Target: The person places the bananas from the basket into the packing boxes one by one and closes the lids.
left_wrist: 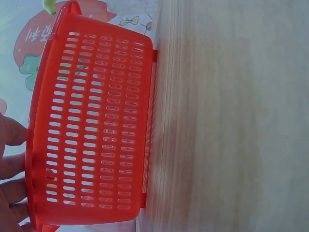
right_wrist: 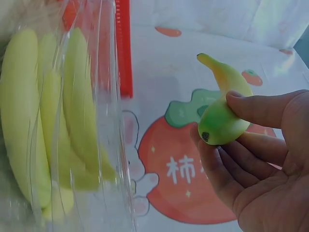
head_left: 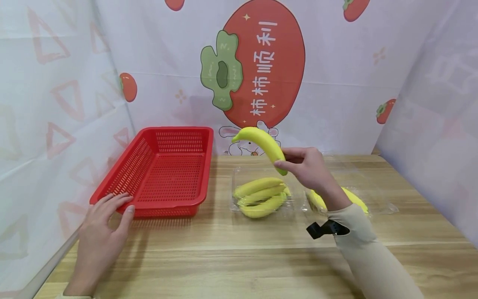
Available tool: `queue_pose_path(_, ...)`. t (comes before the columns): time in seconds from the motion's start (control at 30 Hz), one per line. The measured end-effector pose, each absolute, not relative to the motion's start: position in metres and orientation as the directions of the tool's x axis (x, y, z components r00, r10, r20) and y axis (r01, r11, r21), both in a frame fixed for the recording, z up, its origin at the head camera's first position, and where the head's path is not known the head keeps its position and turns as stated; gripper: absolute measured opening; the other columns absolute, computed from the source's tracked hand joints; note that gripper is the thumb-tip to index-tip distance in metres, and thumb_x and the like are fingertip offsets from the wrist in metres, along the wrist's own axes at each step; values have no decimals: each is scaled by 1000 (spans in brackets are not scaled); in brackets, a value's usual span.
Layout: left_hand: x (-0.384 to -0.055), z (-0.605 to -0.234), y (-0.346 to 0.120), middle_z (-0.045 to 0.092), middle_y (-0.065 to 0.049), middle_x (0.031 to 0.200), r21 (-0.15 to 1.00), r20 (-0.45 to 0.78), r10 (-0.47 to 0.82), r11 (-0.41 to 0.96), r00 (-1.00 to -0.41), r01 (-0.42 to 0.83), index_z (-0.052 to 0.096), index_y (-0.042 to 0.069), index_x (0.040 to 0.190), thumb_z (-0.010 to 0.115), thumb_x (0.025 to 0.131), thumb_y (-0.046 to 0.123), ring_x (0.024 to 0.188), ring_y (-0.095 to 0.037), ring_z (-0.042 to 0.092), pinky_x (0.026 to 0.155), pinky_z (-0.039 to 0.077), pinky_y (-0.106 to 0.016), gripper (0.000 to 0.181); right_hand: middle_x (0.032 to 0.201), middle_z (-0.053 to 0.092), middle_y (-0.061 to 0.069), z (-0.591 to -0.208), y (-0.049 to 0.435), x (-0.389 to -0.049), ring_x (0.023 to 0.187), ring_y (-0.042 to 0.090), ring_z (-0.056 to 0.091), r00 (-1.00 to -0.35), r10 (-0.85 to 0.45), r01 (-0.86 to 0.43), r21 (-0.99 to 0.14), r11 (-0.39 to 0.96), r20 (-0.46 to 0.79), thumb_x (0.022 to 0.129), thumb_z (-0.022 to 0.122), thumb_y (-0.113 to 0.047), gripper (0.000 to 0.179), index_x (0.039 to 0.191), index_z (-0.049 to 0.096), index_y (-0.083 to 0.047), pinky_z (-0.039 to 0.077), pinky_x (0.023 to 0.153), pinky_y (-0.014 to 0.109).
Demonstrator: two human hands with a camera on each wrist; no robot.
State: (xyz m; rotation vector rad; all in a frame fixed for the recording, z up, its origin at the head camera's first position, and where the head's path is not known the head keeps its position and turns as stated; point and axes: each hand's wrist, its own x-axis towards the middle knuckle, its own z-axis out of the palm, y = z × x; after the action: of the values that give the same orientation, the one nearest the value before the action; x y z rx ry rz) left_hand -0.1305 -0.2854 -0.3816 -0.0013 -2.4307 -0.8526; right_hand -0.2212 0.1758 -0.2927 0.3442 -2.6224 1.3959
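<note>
Between thumb and fingers my right hand [head_left: 311, 168] pinches a yellow banana [head_left: 261, 141] by its lower end, raised above the table. In the right wrist view the banana's greenish end [right_wrist: 219, 123] faces the camera, gripped by the hand [right_wrist: 260, 154]. Below it, several bananas [head_left: 261, 197] lie in a clear plastic container [head_left: 234, 182]. My left hand [head_left: 102, 232] rests its relaxed fingers on the near left rim of a red basket [head_left: 168, 205]. From the left wrist, the fingers [left_wrist: 14, 164] touch the rim of the basket [left_wrist: 91, 125].
Right of the container, more bananas [head_left: 354, 199] lie in clear plastic packaging [head_left: 381, 201], partly hidden by my right forearm. A printed cloth [head_left: 164, 54] stands behind the wooden table [head_left: 224, 265], with cloth walls on both sides.
</note>
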Motion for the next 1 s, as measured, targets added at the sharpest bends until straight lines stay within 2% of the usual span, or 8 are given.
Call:
queue_pose_path(0.1,-131,-383,-286,65,-20,146,575,514,-172,796,-840,189,70,8,137,65,105,27,147,-44,44,125,29,-71,37,112,81,16,-291,188,-218,90,6,74,-965,-116,-261,-795,547,237,96,80,-25,43,135,73,-8,60,81,21)
queue_pose_path(0.27,-130,-383,-286,65,-20,146,576,513,-173,796,-841,188,70,8,137,65,106,27,147,-44,44,124,29,-72,37,112,81,12,-291,207,-212,91,0,73,-969,-104,-245,-793,557,226,97,79,-29,46,137,72,-9,57,84,17)
queue_pose_path(0.53,-131,-382,-287,64,-21,147,570,511,-173,801,-842,182,69,8,138,63,107,29,148,-44,43,124,28,-73,38,113,81,13,-295,239,-208,87,-6,72,-952,-90,-288,-761,581,291,98,79,-23,46,138,70,-1,59,76,13)
queue_pose_path(0.8,-132,-382,-285,64,-20,146,580,506,-177,795,-844,180,70,8,137,66,105,25,147,-44,44,122,30,-73,36,94,78,-19,-292,280,-200,82,-11,69,-944,-33,-265,-695,668,328,97,80,-26,49,137,70,0,55,73,7)
queue_pose_path(1.0,-132,-382,-285,64,-20,147,576,502,-179,799,-846,173,69,8,138,66,105,25,147,-44,44,122,30,-73,37,92,72,-33,-286,312,-195,82,-15,68,-944,0,-238,-682,691,330,98,78,-23,50,139,66,4,54,72,6)
